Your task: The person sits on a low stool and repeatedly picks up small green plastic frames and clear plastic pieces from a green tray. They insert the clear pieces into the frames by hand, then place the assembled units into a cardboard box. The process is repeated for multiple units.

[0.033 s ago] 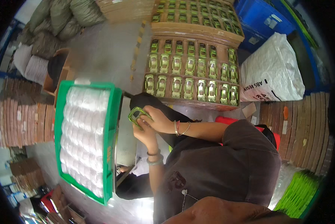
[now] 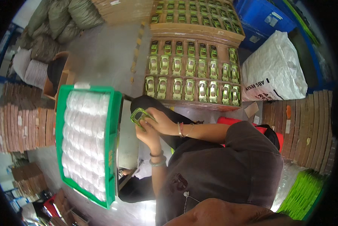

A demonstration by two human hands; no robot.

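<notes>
A small green toy car body shell point(image 2: 137, 113) with open window gaps is held between my two hands, above my lap. My right hand point(image 2: 162, 122) grips its near right side, fingers curled over the edge. From below, my left hand point(image 2: 148, 138) pinches the near end, its thumb up against the shell. Both hands touch, so some fingertips are hidden. To the left stands a green crate point(image 2: 116, 150) holding rows of white wrapped pieces point(image 2: 84, 139). Beyond my hands, similar green car shells point(image 2: 177, 88) sit in rows in a cardboard box point(image 2: 191, 103).
Another box of shells point(image 2: 199, 28) lies farther back. A white sack point(image 2: 272, 71) and blue bins point(image 2: 267, 19) stand at the right. Stacked cardboard point(image 2: 22, 126) rises at the left, near dark sacks point(image 2: 84, 15). Bright green parts point(image 2: 299, 196) lie at lower right.
The car shell has tilted slightly in my fingers, showing more of its window openings. Both hands keep their grip. The whole view has shifted a little.
</notes>
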